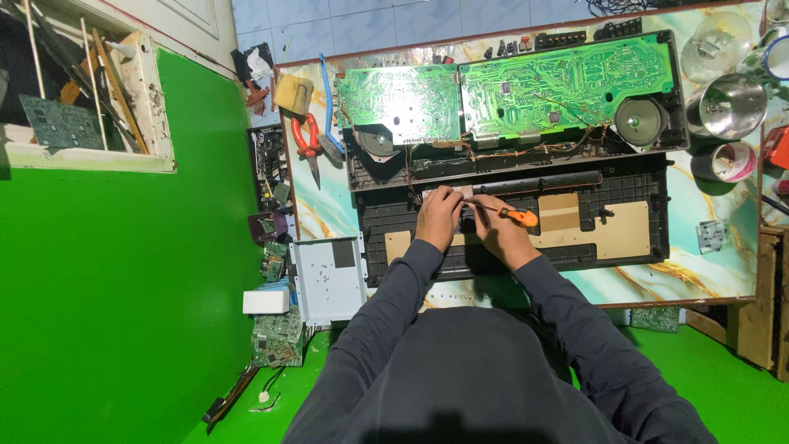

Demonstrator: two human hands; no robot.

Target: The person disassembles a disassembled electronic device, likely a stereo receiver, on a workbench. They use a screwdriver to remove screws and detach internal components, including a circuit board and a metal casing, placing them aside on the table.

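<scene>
An opened electronic keyboard lies on the table. Its upper half holds green circuit boards [509, 90] and a round speaker [639, 120]. The black lower shell [625, 185] lies nearer me, with tan board panels on it. My left hand [438, 215] rests on the shell and pinches a small pale part at its upper edge. Just beside it, my right hand [498, 228] grips an orange-handled screwdriver [516, 216], whose tip points left toward the left hand's fingers. Both sleeves are dark grey.
Red-handled pliers [306, 140] and a yellow sponge [293, 93] lie at the table's left end. Metal bowls [731, 105] and a tape roll [731, 161] stand at the right. A white metal panel [327, 279] and loose circuit boards [278, 335] sit at the lower left.
</scene>
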